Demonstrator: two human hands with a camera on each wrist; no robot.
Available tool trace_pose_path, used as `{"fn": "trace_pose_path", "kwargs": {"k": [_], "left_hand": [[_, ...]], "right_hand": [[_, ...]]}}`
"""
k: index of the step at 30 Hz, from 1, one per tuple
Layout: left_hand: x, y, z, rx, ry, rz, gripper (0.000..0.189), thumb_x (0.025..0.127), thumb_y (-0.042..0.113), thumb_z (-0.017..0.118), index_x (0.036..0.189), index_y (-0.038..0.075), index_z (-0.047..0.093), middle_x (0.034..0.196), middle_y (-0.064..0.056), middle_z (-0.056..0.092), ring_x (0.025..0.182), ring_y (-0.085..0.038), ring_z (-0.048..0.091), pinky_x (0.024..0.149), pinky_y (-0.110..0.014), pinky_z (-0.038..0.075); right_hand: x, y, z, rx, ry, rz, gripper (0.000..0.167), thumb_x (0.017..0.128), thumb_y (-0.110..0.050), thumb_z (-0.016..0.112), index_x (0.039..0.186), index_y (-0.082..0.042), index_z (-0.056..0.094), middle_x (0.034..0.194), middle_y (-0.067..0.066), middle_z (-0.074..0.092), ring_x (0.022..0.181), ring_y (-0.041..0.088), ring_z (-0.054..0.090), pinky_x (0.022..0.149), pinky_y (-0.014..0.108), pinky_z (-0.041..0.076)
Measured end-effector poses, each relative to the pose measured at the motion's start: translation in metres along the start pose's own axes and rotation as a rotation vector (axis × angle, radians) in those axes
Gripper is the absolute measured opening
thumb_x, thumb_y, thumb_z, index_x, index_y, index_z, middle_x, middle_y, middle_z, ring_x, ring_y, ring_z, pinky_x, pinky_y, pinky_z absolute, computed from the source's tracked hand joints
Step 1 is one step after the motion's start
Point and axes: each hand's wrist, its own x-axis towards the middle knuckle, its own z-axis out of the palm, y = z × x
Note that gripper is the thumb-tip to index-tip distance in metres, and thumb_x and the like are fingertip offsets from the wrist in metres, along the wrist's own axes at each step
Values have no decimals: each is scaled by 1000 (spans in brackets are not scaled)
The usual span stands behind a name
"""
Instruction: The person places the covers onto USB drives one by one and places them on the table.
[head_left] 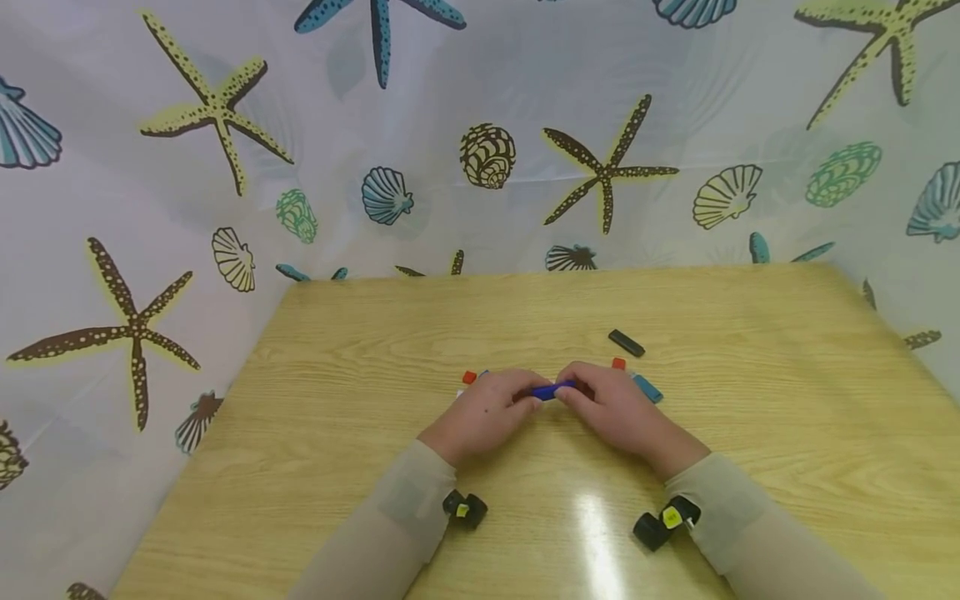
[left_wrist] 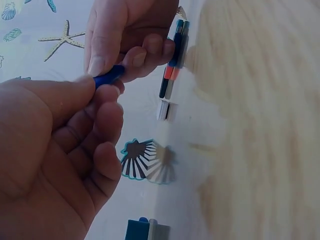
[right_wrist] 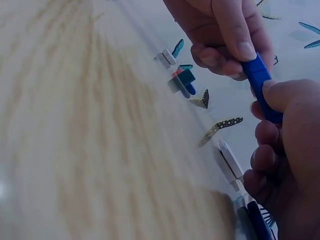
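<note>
Both hands meet over the table's middle on a small blue flat-sided stick (right_wrist: 257,71), which has a seam across it. My left hand (head_left: 489,414) pinches one end between thumb and fingers. The other end is pinched by my right hand (head_left: 618,410). In the left wrist view, fingers cover most of the blue stick (left_wrist: 109,76). Just beyond the right hand lie a teal-blue stick (head_left: 647,388) and a small red piece (head_left: 618,363). Another small red piece (head_left: 469,377) lies past the left hand, near a partly hidden blue piece.
Farther back on the wooden table (head_left: 420,325) lies a black stick (head_left: 626,342). A cloth (head_left: 435,100) printed with starfish and shells hangs behind the table and along its sides. Small white pieces (right_wrist: 169,56) lie among the others in the right wrist view.
</note>
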Motion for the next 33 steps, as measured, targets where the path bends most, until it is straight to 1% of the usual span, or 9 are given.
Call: {"fn": "trace_pose_path", "kwargs": {"k": [2,5,8,15,18,22,25,28,33], "left_hand": [[-1,0,-1,-19,-11,-5,22,105,27,58,124,24,69,100,8,68,86,-10,58,79,-30,49],[-2,-1,-1,-53,-23,-4,20,104,30,61,122,26,68,93,4,69,81,-11,58,74,-30,49],[-3,-1,-2,-78,-25,2,17,102,32,63,118,27,69,93,5,70,81,-11,59,74,-30,50],[-2,0,0,-103,-30,-16,15,101,30,65,114,25,69,92,5,70,81,-10,60,74,-30,50],[-2,0,0,-92,-15,-23,14,102,30,64,114,26,69,88,6,68,78,-11,58,71,-30,48],[-2,0,1,-74,16,-26,14,103,28,61,114,27,69,84,8,65,75,-12,56,69,-30,47],[-1,0,1,-65,37,-27,14,104,26,60,114,27,68,88,9,66,78,-11,57,73,-30,49],[-2,1,1,-62,57,-43,12,104,27,61,113,27,69,90,9,67,78,-10,58,73,-31,49],[-2,2,1,-55,81,-77,10,104,29,60,109,27,69,84,7,63,71,-13,54,63,-30,45]], "right_hand": [[0,0,-1,13,-6,-9,11,105,-33,57,107,-27,66,88,-9,63,74,13,55,67,33,46],[0,-3,-3,18,-26,-24,12,106,-28,55,110,-25,66,100,-10,67,85,11,60,76,35,50],[-1,-6,-7,15,-45,-30,15,107,-23,54,114,-22,67,109,-11,67,96,10,62,84,38,51],[-1,-8,-9,-7,-65,-21,18,107,-20,54,120,-20,67,117,-7,66,100,11,61,86,39,51],[-1,-7,-7,3,-42,-25,17,106,-22,55,118,-20,68,116,-8,67,99,11,61,85,39,51],[-1,-6,-4,17,-4,-31,16,105,-27,57,115,-21,69,111,-9,68,92,11,61,81,36,51],[0,-5,-2,18,16,-30,16,105,-29,58,113,-22,70,108,-10,67,89,11,60,78,35,50],[1,-3,-2,7,34,-43,14,104,-28,60,111,-22,70,103,-11,66,85,12,58,76,35,49],[1,1,-2,-32,51,-66,11,103,-26,62,107,-21,70,96,-10,62,81,13,55,73,34,46]]}}
